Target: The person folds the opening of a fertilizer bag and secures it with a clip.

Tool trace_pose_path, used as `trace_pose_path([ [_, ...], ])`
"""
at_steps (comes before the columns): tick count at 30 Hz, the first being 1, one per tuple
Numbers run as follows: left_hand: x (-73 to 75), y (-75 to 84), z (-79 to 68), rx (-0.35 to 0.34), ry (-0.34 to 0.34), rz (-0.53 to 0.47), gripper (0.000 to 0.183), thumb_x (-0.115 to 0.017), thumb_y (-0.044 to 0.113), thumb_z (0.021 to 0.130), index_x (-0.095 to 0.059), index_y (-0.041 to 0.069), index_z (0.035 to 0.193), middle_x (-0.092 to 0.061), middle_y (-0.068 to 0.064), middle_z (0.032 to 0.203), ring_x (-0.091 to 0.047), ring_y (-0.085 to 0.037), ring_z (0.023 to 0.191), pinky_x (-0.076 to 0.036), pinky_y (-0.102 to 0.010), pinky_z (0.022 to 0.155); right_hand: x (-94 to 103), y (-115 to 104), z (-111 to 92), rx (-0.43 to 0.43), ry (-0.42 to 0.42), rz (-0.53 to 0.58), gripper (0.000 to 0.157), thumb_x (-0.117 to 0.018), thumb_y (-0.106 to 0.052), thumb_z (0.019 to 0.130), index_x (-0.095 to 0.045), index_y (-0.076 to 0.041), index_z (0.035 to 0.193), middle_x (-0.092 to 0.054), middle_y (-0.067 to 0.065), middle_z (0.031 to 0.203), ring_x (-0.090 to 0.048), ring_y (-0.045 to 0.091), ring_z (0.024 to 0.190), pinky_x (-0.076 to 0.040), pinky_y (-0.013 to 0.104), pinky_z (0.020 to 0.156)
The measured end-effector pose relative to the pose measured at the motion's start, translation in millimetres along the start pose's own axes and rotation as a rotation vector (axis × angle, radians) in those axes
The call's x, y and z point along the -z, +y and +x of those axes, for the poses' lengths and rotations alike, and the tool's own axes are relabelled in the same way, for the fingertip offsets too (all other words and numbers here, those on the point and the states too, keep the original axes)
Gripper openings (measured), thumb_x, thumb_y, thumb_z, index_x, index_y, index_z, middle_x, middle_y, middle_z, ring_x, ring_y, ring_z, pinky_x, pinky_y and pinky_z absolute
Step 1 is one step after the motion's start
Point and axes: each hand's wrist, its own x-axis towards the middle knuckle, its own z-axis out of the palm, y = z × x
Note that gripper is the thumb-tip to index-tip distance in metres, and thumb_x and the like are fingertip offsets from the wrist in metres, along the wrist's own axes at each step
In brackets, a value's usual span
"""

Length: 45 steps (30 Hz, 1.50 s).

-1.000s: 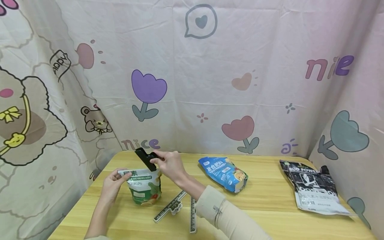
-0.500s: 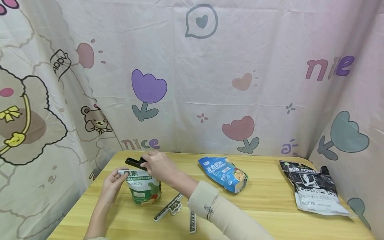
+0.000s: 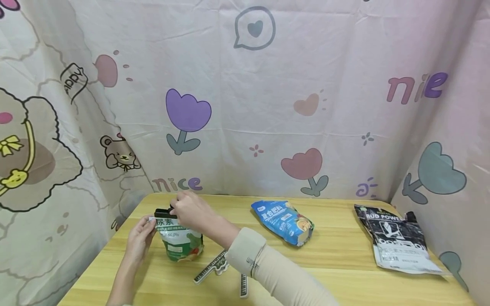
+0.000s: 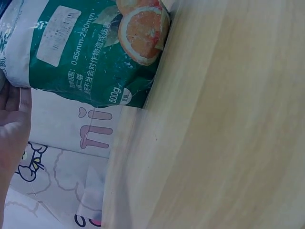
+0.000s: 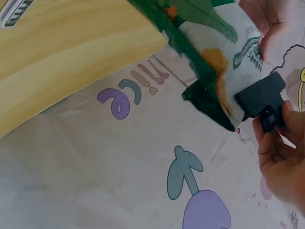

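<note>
A green and white fertilizer bag [image 3: 180, 246] stands upright at the left of the table. My left hand [image 3: 138, 238] pinches its upper left corner; in the left wrist view that hand [image 4: 13, 126] shows at the bag's edge. With curled fingers, my right hand [image 3: 193, 213] holds a black bag clip [image 3: 163, 213] along the bag's top edge. Seen from the right wrist, thumb and fingers of the right hand [image 5: 286, 157] squeeze the handle of the clip [image 5: 261, 95], whose wide jaws lie against the bag's mouth.
Two piano-key patterned clips, one angled [image 3: 210, 267] and one partly under the right forearm [image 3: 243, 287], lie in front of the bag. A blue bag [image 3: 283, 223] lies at the middle back, a black and white bag [image 3: 398, 242] at the right. A printed curtain [image 3: 245, 97] hangs behind.
My right hand has moved left and turned, bringing the black clip from a steep slant above the bag down level onto its top edge. The left hand keeps its pinch on the corner.
</note>
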Motion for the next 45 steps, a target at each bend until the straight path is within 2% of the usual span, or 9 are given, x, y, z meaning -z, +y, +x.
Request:
trace_pose_path([
  [7, -0.7, -3.3, 0.0, -0.002, 0.031, -0.048, 0.022, -0.036, -0.001, 0.098, -0.056, 0.007, 0.099, -0.062, 0.000, 0.090, -0.057, -0.006, 0.084, -0.045, -0.016, 0.076, -8.3, -2.9, -1.3, 0.004, -0.033, -0.019, 0.018, -0.056, -0.028, 0.092, -0.069, -0.017, 0.093, -0.061, -0.007, 0.084, -0.052, 0.006, 0.078, -0.041, 0.015, 0.073],
  [17, -0.1, -2.7, 1.0, -0.019, 0.031, -0.100, 0.019, -0.035, -0.006, 0.097, -0.051, 0.004, 0.098, -0.065, -0.002, 0.088, -0.059, -0.007, 0.084, -0.046, -0.017, 0.077, -11.8, -3.8, 0.7, 0.000, -0.060, 0.009, 0.018, -0.057, -0.028, 0.092, -0.070, -0.016, 0.099, -0.063, -0.006, 0.091, -0.052, 0.006, 0.082, -0.041, 0.013, 0.076],
  [26, 1.0, -0.3, 0.6, -0.037, 0.008, -0.136, 0.020, -0.034, -0.010, 0.096, -0.049, 0.002, 0.097, -0.067, -0.009, 0.100, -0.062, -0.013, 0.094, -0.046, -0.019, 0.081, -10.1, -9.5, 3.1, 0.044, -0.136, -0.033, 0.024, -0.062, -0.025, 0.086, -0.068, -0.016, 0.108, -0.063, -0.006, 0.105, -0.054, 0.007, 0.097, -0.036, 0.016, 0.091],
  [32, -0.3, 1.7, 1.1, -0.014, 0.018, -0.104, 0.020, -0.034, -0.009, 0.096, -0.050, 0.004, 0.096, -0.067, -0.008, 0.099, -0.062, -0.012, 0.093, -0.047, -0.020, 0.081, -13.2, -6.3, 0.5, 0.029, -0.111, 0.013, 0.022, -0.055, -0.029, 0.092, -0.068, -0.015, 0.103, -0.063, -0.007, 0.097, -0.054, 0.007, 0.092, -0.037, 0.017, 0.089],
  [38, -2.3, 3.6, 0.0, 0.010, 0.040, -0.081, 0.022, -0.038, -0.009, 0.095, -0.054, 0.005, 0.094, -0.067, -0.003, 0.092, -0.062, -0.008, 0.086, -0.047, -0.018, 0.079, -20.8, -2.1, -7.2, 0.020, 0.004, 0.116, 0.025, -0.056, -0.029, 0.093, -0.068, -0.011, 0.105, -0.065, -0.004, 0.098, -0.055, 0.007, 0.091, -0.038, 0.016, 0.086],
  [41, -2.4, 3.9, 0.8, 0.017, 0.040, -0.068, 0.020, -0.038, -0.008, 0.095, -0.054, 0.005, 0.094, -0.067, -0.003, 0.091, -0.062, -0.008, 0.086, -0.048, -0.019, 0.079, -23.5, -1.7, -8.9, -0.020, 0.054, 0.179, 0.024, -0.060, -0.027, 0.091, -0.069, -0.010, 0.105, -0.066, -0.002, 0.098, -0.056, 0.008, 0.090, -0.039, 0.015, 0.086],
  [45, -0.9, 4.2, -0.1, 0.028, 0.056, -0.059, 0.020, -0.039, -0.008, 0.095, -0.053, 0.005, 0.092, -0.067, -0.002, 0.088, -0.062, -0.008, 0.084, -0.048, -0.019, 0.077, -23.1, -4.8, -8.3, -0.086, 0.053, 0.227, 0.023, -0.062, -0.026, 0.089, -0.069, -0.011, 0.106, -0.066, -0.003, 0.100, -0.056, 0.008, 0.088, -0.041, 0.013, 0.084],
])
